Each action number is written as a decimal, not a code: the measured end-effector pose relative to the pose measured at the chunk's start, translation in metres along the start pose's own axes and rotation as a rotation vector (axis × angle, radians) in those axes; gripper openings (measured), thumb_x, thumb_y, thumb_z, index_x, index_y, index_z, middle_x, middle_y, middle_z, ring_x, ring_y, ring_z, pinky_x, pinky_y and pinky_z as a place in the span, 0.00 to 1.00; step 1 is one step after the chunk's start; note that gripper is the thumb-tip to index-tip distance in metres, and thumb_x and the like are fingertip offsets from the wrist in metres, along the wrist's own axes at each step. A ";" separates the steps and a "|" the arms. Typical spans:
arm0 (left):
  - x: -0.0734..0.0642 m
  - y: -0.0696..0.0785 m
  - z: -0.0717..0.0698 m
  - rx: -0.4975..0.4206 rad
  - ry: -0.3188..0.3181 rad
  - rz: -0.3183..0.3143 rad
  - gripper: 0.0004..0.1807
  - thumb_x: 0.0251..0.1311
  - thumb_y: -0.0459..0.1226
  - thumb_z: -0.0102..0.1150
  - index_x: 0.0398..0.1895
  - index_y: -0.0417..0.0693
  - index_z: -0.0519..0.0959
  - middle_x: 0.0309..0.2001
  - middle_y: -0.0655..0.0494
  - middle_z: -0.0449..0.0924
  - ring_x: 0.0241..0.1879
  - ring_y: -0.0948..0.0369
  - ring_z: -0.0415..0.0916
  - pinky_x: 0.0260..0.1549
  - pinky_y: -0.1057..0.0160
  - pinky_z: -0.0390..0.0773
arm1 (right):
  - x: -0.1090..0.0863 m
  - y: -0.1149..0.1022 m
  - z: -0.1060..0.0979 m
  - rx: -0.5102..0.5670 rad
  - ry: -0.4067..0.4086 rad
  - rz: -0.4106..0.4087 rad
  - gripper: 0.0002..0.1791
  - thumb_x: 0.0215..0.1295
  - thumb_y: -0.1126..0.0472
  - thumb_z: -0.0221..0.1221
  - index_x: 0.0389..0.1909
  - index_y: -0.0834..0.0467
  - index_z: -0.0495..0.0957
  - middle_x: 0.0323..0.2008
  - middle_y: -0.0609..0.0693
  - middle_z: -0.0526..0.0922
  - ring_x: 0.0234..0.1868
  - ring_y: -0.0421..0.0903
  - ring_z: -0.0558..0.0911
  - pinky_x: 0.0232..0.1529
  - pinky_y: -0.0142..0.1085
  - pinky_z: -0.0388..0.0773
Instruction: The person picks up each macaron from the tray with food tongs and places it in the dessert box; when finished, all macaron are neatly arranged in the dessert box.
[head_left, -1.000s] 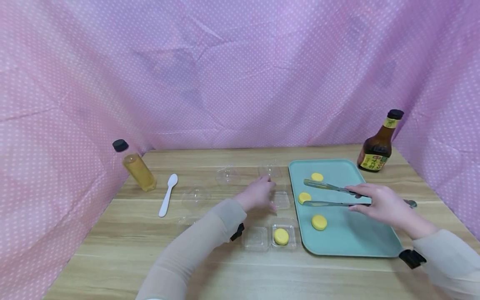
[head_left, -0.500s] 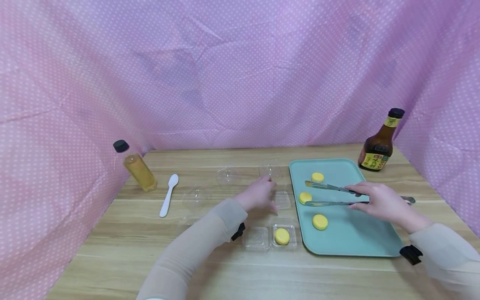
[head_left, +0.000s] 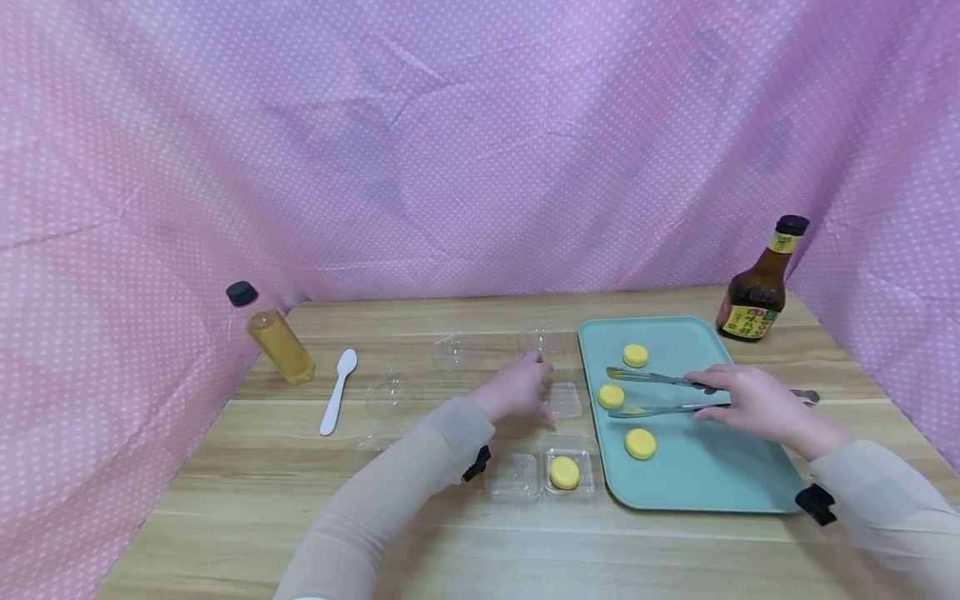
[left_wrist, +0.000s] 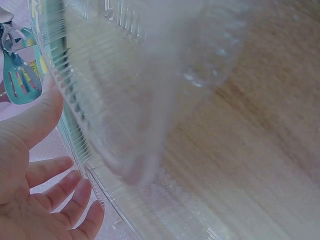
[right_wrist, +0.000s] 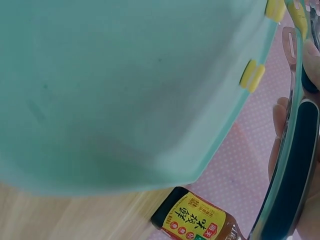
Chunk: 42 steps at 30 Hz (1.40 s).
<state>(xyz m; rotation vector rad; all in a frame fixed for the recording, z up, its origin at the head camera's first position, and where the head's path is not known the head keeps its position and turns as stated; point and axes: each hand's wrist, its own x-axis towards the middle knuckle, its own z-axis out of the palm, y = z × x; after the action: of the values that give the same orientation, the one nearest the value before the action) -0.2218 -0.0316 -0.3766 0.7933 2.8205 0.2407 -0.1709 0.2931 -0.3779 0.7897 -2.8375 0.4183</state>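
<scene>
My right hand (head_left: 761,404) holds metal tongs (head_left: 660,409) over the teal tray (head_left: 720,475). Their dark grip shows large in the right wrist view. The two tips stand apart, one on each side of a yellow macaron (head_left: 611,396) near the tray's left edge. Two more yellow macarons lie on the tray, a far macaron (head_left: 635,356) and a near macaron (head_left: 640,444). My left hand (head_left: 517,390) is at a clear plastic box (head_left: 566,401), with fingers relaxed and spread along its rim in the left wrist view. In front, another clear box (head_left: 581,483) contains one macaron (head_left: 564,472).
Left of that box sits another clear box (head_left: 513,477). Clear lids (head_left: 455,352) stand farther back. A white spoon (head_left: 339,392) and a bottle of yellowish liquid (head_left: 279,343) are at left. A dark sauce bottle (head_left: 756,292) stands behind the tray's right side.
My right hand has shifted a little to the left, and the tongs' tips have moved slightly nearer to me, around the middle macaron. My left hand has stayed in place.
</scene>
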 end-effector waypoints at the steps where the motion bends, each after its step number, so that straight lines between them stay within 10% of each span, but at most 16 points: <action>1: 0.000 0.000 0.000 0.001 0.001 0.001 0.38 0.38 0.51 0.74 0.54 0.44 0.75 0.49 0.52 0.71 0.52 0.56 0.70 0.57 0.60 0.72 | 0.000 0.000 0.000 0.002 -0.007 0.005 0.28 0.45 0.59 0.72 0.49 0.65 0.80 0.39 0.55 0.85 0.38 0.51 0.83 0.36 0.46 0.81; 42: 0.001 0.001 -0.001 -0.034 -0.022 -0.032 0.41 0.38 0.51 0.73 0.58 0.44 0.72 0.64 0.46 0.64 0.66 0.49 0.61 0.69 0.54 0.59 | 0.011 0.004 0.005 0.092 -0.116 0.098 0.24 0.49 0.56 0.70 0.46 0.64 0.82 0.38 0.54 0.86 0.34 0.41 0.79 0.29 0.33 0.75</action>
<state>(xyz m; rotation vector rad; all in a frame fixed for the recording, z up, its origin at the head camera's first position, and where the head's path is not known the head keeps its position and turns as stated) -0.2220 -0.0306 -0.3760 0.7377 2.7982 0.2728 -0.1827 0.2895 -0.3812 0.7148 -2.9934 0.5371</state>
